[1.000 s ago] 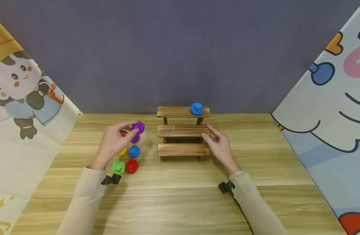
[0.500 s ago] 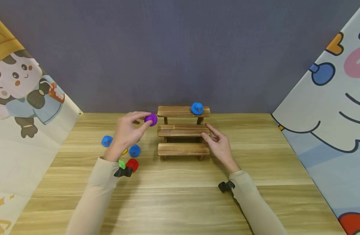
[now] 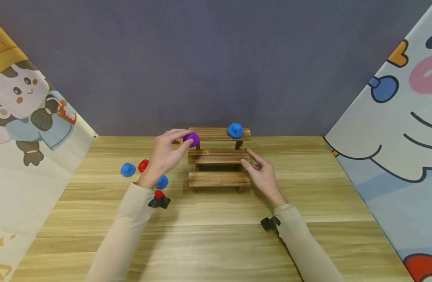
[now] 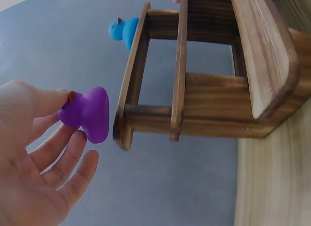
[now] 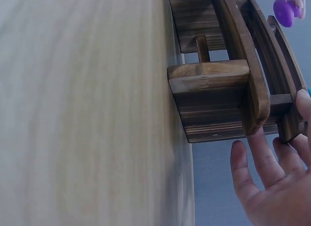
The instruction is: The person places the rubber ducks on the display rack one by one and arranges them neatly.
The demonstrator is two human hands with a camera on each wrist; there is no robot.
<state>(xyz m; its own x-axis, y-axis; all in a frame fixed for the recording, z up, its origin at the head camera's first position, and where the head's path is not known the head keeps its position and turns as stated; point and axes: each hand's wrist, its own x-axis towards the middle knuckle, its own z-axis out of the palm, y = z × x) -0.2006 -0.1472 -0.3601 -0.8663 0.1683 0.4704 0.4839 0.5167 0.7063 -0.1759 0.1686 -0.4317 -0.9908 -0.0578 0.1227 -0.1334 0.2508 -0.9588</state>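
My left hand (image 3: 166,152) pinches a purple rubber duck (image 4: 96,114) between thumb and fingers. It holds the duck in the air by the left end of the top step of a three-step wooden display stand (image 3: 219,179). In the left wrist view the duck's flat base faces the stand, with a small gap between. A blue rubber duck (image 3: 235,130) sits near the right end of the top step. At the stand's right side, my right hand (image 3: 263,178) grips the end of the middle step, thumb in front and a finger behind.
Left of the stand, on the wooden table (image 3: 216,243), lie a blue duck (image 3: 128,169), a red duck (image 3: 143,165), another blue duck (image 3: 161,181) and a partly hidden red duck (image 3: 159,194). My left forearm covers part of this group. A grey wall (image 3: 216,66) rises behind.
My left hand has carried the purple duck rightward and up from above the loose ducks to the top step's left end. The right hand keeps its place on the stand.
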